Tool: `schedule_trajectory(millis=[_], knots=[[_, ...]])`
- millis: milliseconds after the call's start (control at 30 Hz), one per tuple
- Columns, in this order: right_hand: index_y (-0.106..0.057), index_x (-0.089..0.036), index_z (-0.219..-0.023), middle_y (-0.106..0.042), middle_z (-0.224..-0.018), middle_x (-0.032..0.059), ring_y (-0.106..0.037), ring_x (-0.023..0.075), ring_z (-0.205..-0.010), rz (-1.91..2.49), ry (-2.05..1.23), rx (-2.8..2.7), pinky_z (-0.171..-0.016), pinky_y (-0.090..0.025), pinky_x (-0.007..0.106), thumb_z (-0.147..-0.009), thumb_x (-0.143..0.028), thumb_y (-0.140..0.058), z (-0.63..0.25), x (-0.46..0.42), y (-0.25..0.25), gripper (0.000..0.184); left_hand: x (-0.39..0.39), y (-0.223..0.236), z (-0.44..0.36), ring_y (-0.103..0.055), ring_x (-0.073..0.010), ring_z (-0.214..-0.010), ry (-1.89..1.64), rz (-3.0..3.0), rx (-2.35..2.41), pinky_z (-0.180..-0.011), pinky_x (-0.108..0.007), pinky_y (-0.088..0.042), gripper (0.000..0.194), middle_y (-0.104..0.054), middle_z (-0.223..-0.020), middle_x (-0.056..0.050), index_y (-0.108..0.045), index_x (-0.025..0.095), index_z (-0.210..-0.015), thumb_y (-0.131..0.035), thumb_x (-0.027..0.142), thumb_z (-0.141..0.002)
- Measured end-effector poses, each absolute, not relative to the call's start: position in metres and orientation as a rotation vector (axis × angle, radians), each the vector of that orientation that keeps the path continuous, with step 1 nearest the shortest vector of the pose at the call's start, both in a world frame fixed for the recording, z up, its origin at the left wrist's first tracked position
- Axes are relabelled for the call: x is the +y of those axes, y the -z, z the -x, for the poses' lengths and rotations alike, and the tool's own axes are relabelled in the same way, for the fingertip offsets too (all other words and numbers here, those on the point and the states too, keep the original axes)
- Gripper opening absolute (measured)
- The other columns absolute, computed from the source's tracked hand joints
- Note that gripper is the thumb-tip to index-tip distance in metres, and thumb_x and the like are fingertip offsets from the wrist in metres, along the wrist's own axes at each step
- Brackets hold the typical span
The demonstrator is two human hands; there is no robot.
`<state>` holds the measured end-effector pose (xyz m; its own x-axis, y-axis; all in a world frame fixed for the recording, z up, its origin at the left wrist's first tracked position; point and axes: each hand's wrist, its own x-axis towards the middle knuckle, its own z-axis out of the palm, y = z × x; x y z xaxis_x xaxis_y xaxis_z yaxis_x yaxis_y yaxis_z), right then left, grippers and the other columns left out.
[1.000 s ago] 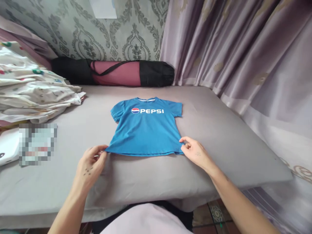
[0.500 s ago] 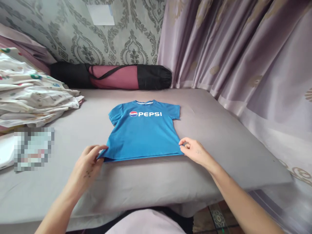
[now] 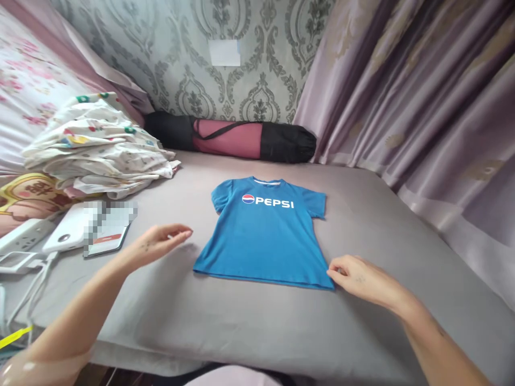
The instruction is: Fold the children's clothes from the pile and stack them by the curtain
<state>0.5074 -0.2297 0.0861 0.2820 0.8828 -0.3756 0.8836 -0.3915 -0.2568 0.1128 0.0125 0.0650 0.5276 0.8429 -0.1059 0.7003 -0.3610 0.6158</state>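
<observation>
Right hand pinches the blue shirt (lying lengthwise, collar pointing away).

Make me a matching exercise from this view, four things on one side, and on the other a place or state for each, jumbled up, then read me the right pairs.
Things:
1. Left hand
2. T-shirt
3. Right hand
4. Long bag

Places and states:
A. Black and maroon, lying along the patterned wall
B. At the shirt's lower corner
C. Over the gray sheet, apart from the shirt
D. Blue, spread out, lettered PEPSI

Right pairs: 1-C, 2-D, 3-B, 4-A.
</observation>
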Motion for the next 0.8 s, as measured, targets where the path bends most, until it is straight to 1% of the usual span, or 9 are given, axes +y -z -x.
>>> schedule_trajectory(millis=[67,133,300,400,500,600,700,767,800], knots=[[-0.059,-0.021,-0.061,-0.060,-0.059,-0.0001,-0.050,0.0134,-0.055,-2.455,0.688,1.815,-0.051,-0.026,0.025,-0.085,-0.032,-0.047,-0.505,-0.205,-0.097,0.029,0.049,-0.060,-0.123,-0.067,-0.0241,-0.087,-0.369,-2.056,1.302,-0.076,-0.029,-0.052,0.057,-0.074,-0.098,-0.008,-0.072,0.017,-0.099,-0.055,0.065,-0.074],[-0.060,-0.020,-0.062,-0.062,-0.062,0.0008,-0.053,0.0135,-0.058,-2.417,0.673,1.988,-0.053,-0.028,0.025,-0.086,-0.029,-0.045,-0.498,-0.171,-0.102,0.030,0.086,-0.053,-0.141,-0.066,-0.0256,-0.094,-0.465,-1.951,1.333,-0.079,-0.030,-0.052,0.061,-0.072,-0.106,-0.011,-0.070,0.014,-0.103,-0.056,0.063,-0.071],[-0.066,-0.018,-0.066,-0.068,-0.073,0.0031,-0.060,0.0158,-0.071,-2.348,0.571,2.298,-0.063,-0.036,0.024,-0.087,-0.022,-0.044,-0.467,-0.059,-0.085,0.030,0.148,-0.040,-0.207,-0.065,-0.0249,-0.100,-0.569,-1.836,1.450,-0.080,-0.027,-0.050,0.050,-0.070,-0.107,-0.014,-0.066,0.011,-0.100,-0.060,0.051,-0.070],[-0.071,-0.019,-0.089,-0.073,-0.099,0.0056,-0.064,0.0186,-0.094,-2.525,0.484,2.256,-0.076,-0.041,0.023,-0.091,-0.019,-0.039,-0.447,0.005,-0.062,0.032,0.163,-0.032,-0.237,-0.066,-0.0230,-0.090,-0.533,-1.823,1.439,-0.073,-0.027,-0.049,0.041,-0.071,-0.096,-0.011,-0.065,0.013,-0.094,-0.068,0.043,-0.066],[-0.065,-0.016,-0.117,-0.066,-0.123,0.0104,-0.059,0.0203,-0.114,-2.660,0.485,2.126,-0.090,-0.041,0.025,-0.092,-0.014,-0.037,-0.429,0.052,-0.041,0.037,0.172,-0.028,-0.250,-0.063,-0.0195,-0.072,-0.441,-1.805,1.410,-0.062,-0.025,-0.046,0.029,-0.067,-0.074,-0.005,-0.065,0.015,-0.084,-0.073,0.033,-0.062],[-0.055,-0.011,-0.130,-0.056,-0.137,0.0145,-0.050,0.0214,-0.127,-2.714,0.474,2.076,-0.103,-0.036,0.029,-0.094,-0.014,-0.033,-0.415,0.075,-0.026,0.043,0.180,-0.032,-0.254,-0.055,-0.0149,-0.060,-0.378,-1.793,1.381,-0.054,-0.023,-0.039,0.017,-0.057,-0.059,0.001,-0.062,0.016,-0.072,-0.072,0.024,-0.061],[-0.043,-0.009,-0.143,-0.037,-0.153,0.0147,-0.028,0.0254,-0.143,-2.773,0.454,2.006,-0.116,-0.019,0.042,-0.098,-0.022,-0.029,-0.405,0.082,-0.013,0.049,0.189,-0.037,-0.255,-0.047,-0.0115,-0.054,-0.410,-1.776,1.372,-0.051,-0.022,-0.032,0.014,-0.047,-0.054,0.005,-0.057,0.017,-0.071,-0.069,0.020,-0.064],[-0.034,-0.011,-0.149,-0.024,-0.159,0.0126,-0.014,0.0284,-0.148,-2.795,0.402,1.960,-0.118,-0.008,0.050,-0.100,-0.033,-0.027,-0.400,0.081,-0.006,0.054,0.193,-0.039,-0.257,-0.043,-0.0104,-0.053,-0.463,-1.758,1.378,-0.050,-0.021,-0.029,0.014,-0.043,-0.054,0.006,-0.054,0.019,-0.075,-0.065,0.019,-0.068],[-0.032,-0.014,-0.151,-0.021,-0.161,0.0115,-0.010,0.0294,-0.148,-2.796,0.366,1.948,-0.117,-0.004,0.053,-0.100,-0.037,-0.026,-0.399,0.080,-0.002,0.056,0.194,-0.039,-0.258,-0.042,-0.0101,-0.053,-0.487,-1.749,1.380,-0.049,-0.021,-0.029,0.014,-0.042,-0.055,0.006,-0.054,0.019,-0.078,-0.064,0.019,-0.069]])
